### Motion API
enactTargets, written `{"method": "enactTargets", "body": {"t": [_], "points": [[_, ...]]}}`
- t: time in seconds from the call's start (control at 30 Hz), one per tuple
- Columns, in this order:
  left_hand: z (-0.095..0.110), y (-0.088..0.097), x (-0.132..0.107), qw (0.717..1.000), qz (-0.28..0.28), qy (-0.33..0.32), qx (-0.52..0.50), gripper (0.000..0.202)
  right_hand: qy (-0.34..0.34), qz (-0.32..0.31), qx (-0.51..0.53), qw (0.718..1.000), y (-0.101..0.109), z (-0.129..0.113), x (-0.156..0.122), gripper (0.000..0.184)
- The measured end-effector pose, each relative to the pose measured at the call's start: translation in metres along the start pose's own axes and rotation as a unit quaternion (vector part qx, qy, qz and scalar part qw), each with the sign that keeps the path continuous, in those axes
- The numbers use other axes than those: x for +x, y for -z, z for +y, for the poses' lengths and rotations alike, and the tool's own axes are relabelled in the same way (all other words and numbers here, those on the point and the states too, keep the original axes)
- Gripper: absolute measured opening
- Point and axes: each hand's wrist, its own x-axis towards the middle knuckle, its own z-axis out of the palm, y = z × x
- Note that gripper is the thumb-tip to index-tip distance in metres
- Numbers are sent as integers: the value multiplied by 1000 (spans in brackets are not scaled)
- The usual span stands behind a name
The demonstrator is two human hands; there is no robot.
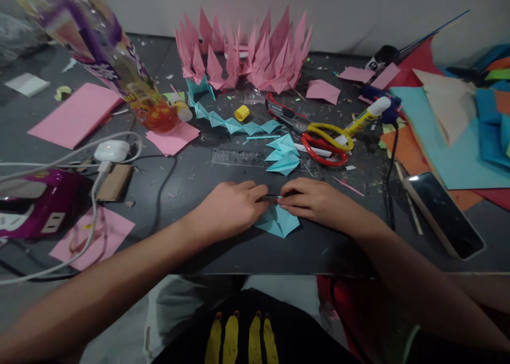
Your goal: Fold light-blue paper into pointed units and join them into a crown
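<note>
A light-blue sheet of origami paper (280, 223), creased and partly folded, lies flat near the table's front edge. My left hand (239, 204) has its fingers curled and pressed on the paper's upper left edge. On the upper right edge, my right hand (313, 202) pinches the same paper between thumb and fingers. The fingertips of both hands hide part of the far fold. Just beyond them are several folded light-blue pieces (283, 155) in a small stack. Farther back, a chain of light-blue folded pieces (233, 126) runs to a ring of pink folded paper points (243, 56).
Scissors (324, 135), a box cutter (287, 114), a yellow cap (241, 113) and a clear ruler (235, 157) lie beyond my hands. A phone (444, 215) and coloured sheets are at right. At left stand a bottle (147, 101), pink paper (75, 114) and cables (95, 194).
</note>
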Motion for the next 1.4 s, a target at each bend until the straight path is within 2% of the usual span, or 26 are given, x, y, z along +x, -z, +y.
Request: {"method": "enactTargets", "body": {"t": [0.13,0.3,0.43,0.57,0.73,0.9,1.1,1.4], "points": [[0,-2,0,1000,2,22,-9,20,2,12,9,1000,-1,3,-1,27],[2,-6,0,998,39,39,-7,13,-10,15,12,1000,-1,2,-1,25],[3,-6,-1,997,52,60,-13,16,-17,15,18,1000,-1,2,0,25],[3,-5,0,998,46,49,-9,14,-20,10,21,1000,-1,3,0,24],[5,-4,1,1000,9,20,-13,20,-19,10,9,1000,0,2,-1,24],[6,-2,4,995,-9,75,-61,21,-30,11,-27,999,-1,-3,0,26],[7,2,5,987,-17,137,-85,22,-93,6,-5,996,0,-2,-2,22],[9,2,-1,987,23,146,-67,18,-126,-20,30,991,9,-2,-4,23]]}}
